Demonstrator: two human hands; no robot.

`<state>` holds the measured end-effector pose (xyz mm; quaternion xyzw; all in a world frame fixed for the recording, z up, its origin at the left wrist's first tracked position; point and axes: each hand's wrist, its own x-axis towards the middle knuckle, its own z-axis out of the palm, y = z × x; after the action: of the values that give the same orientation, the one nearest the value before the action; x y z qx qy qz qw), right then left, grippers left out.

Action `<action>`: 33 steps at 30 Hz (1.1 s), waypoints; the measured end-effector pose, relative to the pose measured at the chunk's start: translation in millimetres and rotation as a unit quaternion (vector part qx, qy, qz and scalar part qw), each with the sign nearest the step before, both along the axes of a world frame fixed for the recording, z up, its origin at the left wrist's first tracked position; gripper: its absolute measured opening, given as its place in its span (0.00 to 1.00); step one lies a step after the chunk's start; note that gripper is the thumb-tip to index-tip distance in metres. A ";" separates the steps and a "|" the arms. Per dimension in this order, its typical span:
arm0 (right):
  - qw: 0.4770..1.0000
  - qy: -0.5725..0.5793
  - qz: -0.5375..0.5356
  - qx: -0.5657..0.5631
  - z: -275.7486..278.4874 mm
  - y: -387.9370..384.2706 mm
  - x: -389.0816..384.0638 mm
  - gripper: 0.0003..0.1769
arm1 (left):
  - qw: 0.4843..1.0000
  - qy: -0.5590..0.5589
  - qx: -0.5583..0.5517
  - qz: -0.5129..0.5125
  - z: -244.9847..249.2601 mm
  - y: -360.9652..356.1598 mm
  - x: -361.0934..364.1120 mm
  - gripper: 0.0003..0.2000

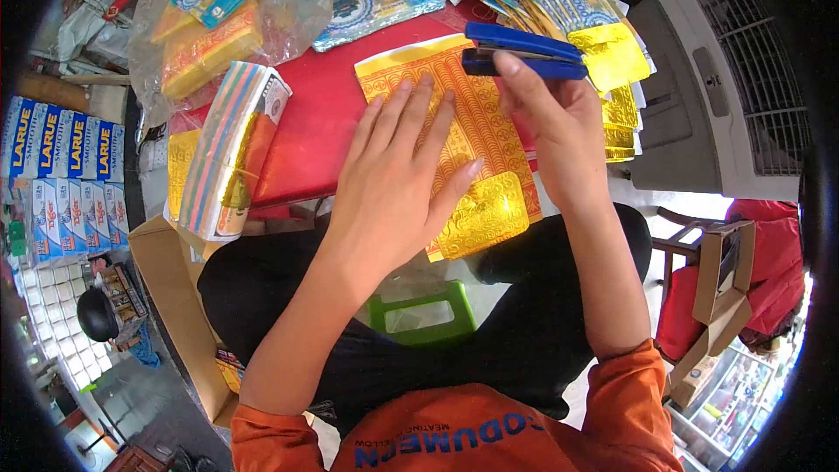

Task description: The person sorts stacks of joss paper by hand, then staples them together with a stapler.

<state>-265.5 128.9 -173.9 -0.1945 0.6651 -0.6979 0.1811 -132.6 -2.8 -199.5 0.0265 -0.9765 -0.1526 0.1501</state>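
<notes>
My left hand (pixel 391 170) lies flat with its fingers spread on an orange and yellow patterned paper sheet (pixel 472 127). A shiny gold embossed piece (pixel 482 217) covers the sheet's near end, just beside my left thumb. My right hand (pixel 559 118) grips a blue stapler (pixel 524 51), its thumb against the lower arm. The stapler is held over the sheet's far right corner, its jaws pointing left. To the left of my hands stands a thick bundle of banknote-like papers (pixel 229 153) with coloured stripes along its edge.
A red table (pixel 301 135) carries the papers. Clear plastic wraps a yellow-orange paper stack (pixel 214 52) at far left. Blue note-like packets (pixel 380 0) and fanned paper bundles (pixel 559 0) lie at the back. A grey air cooler (pixel 699 79) stands right; an open cardboard box (pixel 179 315) is at left.
</notes>
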 end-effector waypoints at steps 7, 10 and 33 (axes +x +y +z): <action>0.981 0.179 -0.015 0.067 -12.7 -26.1 -5.3 0.15 | 1.000 -0.016 0.007 0.001 -1.5 0.8 1.6 0.29; 0.919 0.343 -0.027 0.190 -17.4 -33.4 -14.7 0.18 | 1.000 -0.003 0.024 -0.003 -1.2 0.4 0.8 0.29; 0.858 0.470 -0.021 0.207 -23.7 -62.4 -15.6 0.19 | 0.997 0.050 0.056 -0.009 -9.0 -4.7 1.8 0.28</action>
<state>-281.1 66.5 -197.6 -0.4430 0.8043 -0.3735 -0.1317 -130.9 -7.5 -208.5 0.0181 -0.9579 -0.2095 0.1954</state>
